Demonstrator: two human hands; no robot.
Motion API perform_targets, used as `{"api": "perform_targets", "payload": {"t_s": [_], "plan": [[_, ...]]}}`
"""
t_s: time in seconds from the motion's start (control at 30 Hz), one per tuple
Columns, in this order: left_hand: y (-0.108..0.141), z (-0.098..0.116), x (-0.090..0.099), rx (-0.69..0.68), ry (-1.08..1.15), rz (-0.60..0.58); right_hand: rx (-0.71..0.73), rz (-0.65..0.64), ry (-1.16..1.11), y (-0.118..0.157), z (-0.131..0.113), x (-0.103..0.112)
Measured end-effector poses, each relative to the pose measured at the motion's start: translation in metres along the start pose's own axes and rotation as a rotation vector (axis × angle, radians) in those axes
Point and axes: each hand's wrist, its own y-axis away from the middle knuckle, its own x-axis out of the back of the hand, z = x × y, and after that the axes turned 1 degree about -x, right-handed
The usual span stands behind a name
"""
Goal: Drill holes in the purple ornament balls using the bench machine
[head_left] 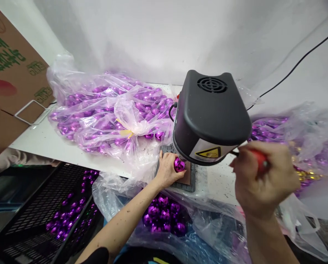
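My left hand [168, 169] is closed around a shiny purple faceted ball [179, 165], which it holds over the grey base plate [190, 179] of a black press machine [212, 113]. The machine's housing hangs just above the ball and hides part of the base. On the right, my right hand [265, 176] is wrapped around the machine's red lever handle [259, 160]; this hand is somewhat blurred. Below my left forearm, many more purple balls [165, 214] lie in an open clear plastic bag [208, 220].
Tied clear bags of purple balls [111, 110] cover the white table [98, 159] at left. A cardboard box [12, 73] stands far left, above a black crate [43, 205] with purple balls. More bags [312, 139] lie right. A black cable [296, 66] runs along the wall.
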Motion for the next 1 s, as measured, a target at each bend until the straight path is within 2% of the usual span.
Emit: {"api": "perform_targets", "payload": {"t_s": [0.13, 0.27, 0.4, 0.7, 0.83, 1.0], "plan": [[0.001, -0.004, -0.003, 0.027, 0.087, -0.02, 0.07, 0.009, 0.056, 0.037, 0.001, 0.004], [0.002, -0.004, -0.003, 0.054, 0.179, -0.045, 0.063, -0.043, -0.007, 0.048, 0.001, 0.003], [0.002, -0.001, -0.001, 0.089, 0.245, -0.041, 0.015, -0.141, 0.086, 0.057, 0.004, 0.005], [0.004, 0.002, 0.001, 0.124, 0.283, -0.038, 0.083, -0.108, 0.068, 0.086, 0.03, -0.001], [0.005, 0.0, -0.001, 0.124, 0.266, -0.028, 0.092, -0.112, 0.044, 0.091, 0.033, -0.003], [0.005, -0.001, -0.002, 0.146, 0.304, -0.057, 0.11, -0.054, 0.02, 0.096, 0.036, -0.01]]}}
